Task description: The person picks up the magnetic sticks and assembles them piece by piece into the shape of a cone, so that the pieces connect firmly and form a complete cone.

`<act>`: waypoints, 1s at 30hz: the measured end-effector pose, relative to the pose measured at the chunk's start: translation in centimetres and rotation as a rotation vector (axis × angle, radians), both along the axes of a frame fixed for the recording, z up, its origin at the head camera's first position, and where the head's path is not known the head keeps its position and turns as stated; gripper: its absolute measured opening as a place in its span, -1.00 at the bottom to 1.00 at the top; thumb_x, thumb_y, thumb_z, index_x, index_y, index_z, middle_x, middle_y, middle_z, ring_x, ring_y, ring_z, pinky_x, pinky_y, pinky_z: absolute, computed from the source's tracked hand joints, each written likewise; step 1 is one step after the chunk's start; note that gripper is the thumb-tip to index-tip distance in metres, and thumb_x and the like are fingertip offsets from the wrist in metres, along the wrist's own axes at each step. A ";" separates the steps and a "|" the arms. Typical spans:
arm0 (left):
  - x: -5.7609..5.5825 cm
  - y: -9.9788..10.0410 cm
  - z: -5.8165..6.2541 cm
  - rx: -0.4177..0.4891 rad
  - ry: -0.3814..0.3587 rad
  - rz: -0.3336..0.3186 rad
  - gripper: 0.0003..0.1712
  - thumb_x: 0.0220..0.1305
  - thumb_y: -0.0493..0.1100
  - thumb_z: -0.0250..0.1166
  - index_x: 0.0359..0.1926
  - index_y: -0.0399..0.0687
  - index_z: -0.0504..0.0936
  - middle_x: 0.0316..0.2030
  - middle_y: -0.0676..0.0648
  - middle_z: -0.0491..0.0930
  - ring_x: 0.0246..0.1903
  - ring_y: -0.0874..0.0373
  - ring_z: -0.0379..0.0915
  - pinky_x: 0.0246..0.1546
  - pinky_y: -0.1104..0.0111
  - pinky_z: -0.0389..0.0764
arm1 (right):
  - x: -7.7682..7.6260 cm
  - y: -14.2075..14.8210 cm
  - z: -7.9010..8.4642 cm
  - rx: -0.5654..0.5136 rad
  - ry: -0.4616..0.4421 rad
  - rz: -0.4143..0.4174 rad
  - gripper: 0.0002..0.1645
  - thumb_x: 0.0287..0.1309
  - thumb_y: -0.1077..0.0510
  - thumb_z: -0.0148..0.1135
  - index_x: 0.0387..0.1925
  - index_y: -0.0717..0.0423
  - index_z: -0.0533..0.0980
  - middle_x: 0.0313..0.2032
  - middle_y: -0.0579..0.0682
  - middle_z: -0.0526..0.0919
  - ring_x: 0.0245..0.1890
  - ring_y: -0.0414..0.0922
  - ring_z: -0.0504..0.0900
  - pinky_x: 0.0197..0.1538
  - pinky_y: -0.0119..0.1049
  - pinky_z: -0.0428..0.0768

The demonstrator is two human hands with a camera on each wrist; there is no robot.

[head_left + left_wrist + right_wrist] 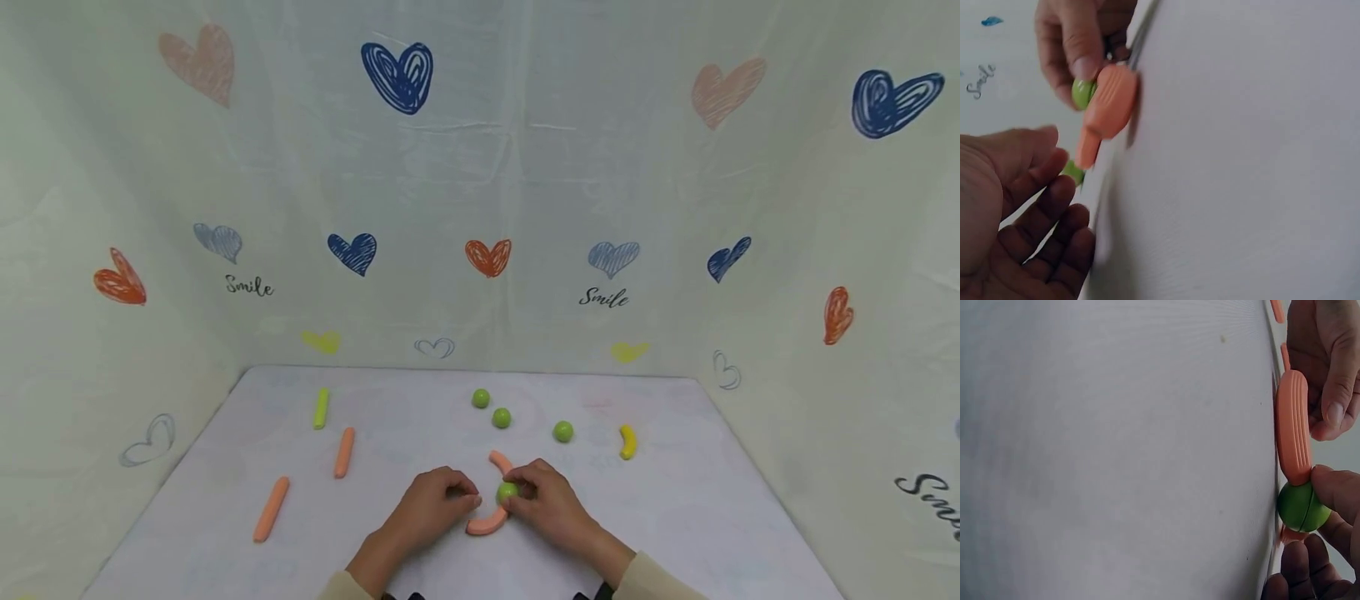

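Note:
My right hand (555, 504) pinches a green ball (507, 492) between thumb and fingers, low over the white table. The ball, marked by a dark seam, sits against the end of a ribbed orange curved stick (1294, 428) in the right wrist view. In the head view, this curved stick (487, 525) lies on the near side of the ball. A second orange curved stick (500, 461) extends from its far side. Just left of these pieces is my left hand (438, 504), its fingers loosely bent and holding nothing, as the left wrist view shows.
Farther back lie green balls (502, 417) and a yellow curved piece (628, 442). On the left are two straight orange sticks (271, 509) and a short yellow-green stick (321, 408). A white curtain (420, 183) printed with hearts surrounds the table (675, 500).

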State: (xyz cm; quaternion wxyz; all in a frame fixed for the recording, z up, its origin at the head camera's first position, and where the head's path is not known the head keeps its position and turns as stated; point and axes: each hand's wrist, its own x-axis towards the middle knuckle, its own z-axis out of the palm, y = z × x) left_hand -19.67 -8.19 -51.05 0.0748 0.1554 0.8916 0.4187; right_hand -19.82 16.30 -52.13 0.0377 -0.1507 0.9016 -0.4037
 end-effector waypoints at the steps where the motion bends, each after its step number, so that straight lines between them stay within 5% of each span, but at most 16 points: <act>1: -0.3 -0.2 0.1 -0.001 0.003 0.025 -0.92 0.36 0.03 0.45 -0.25 0.20 0.77 -0.27 0.21 0.65 -0.18 0.27 0.52 -0.13 0.27 0.56 | 0.0 0.1 0.0 0.001 -0.005 -0.001 -0.62 0.26 -0.03 0.50 0.05 -0.01 0.70 -0.17 -0.18 0.57 -0.23 -0.29 0.51 -0.14 -0.42 0.52; 8: -2.8 -1.2 0.3 0.025 0.055 0.199 -0.94 0.41 -0.10 0.41 -0.21 0.07 0.77 -0.26 0.14 0.69 -0.25 0.26 0.53 -0.21 0.31 0.58 | 0.4 1.5 0.3 0.027 -0.010 0.012 -0.60 0.24 -0.06 0.52 0.05 -0.01 0.71 -0.19 -0.19 0.57 -0.22 -0.29 0.49 -0.16 -0.42 0.51; 15: -5.8 -1.5 0.5 0.036 0.086 0.301 -0.96 0.40 -0.17 0.40 -0.20 0.03 0.77 -0.25 0.09 0.70 -0.24 0.20 0.53 -0.16 0.25 0.59 | 0.8 2.8 0.4 -0.002 -0.026 0.054 -0.61 0.23 -0.02 0.52 0.06 -0.01 0.72 -0.20 -0.17 0.56 -0.23 -0.28 0.48 -0.17 -0.43 0.49; 24: -10.4 -0.2 0.7 0.173 0.057 0.325 -0.80 0.41 -0.14 0.41 0.01 -0.02 0.75 0.00 -0.05 0.70 0.07 0.01 0.56 0.16 0.07 0.61 | 0.7 3.5 0.1 -0.099 -0.097 0.060 -0.65 0.30 0.00 0.48 0.05 -0.03 0.66 -0.09 -0.10 0.61 -0.19 -0.30 0.54 -0.14 -0.43 0.53; 30: -12.6 0.9 0.7 0.174 0.013 0.290 -0.62 0.37 -0.15 0.44 0.17 -0.05 0.69 0.19 -0.16 0.64 0.25 -0.12 0.48 0.33 -0.03 0.50 | 0.7 3.6 -0.1 -0.091 -0.110 0.041 -0.64 0.25 0.01 0.52 0.03 -0.02 0.68 -0.15 -0.11 0.60 -0.23 -0.29 0.52 -0.18 -0.44 0.52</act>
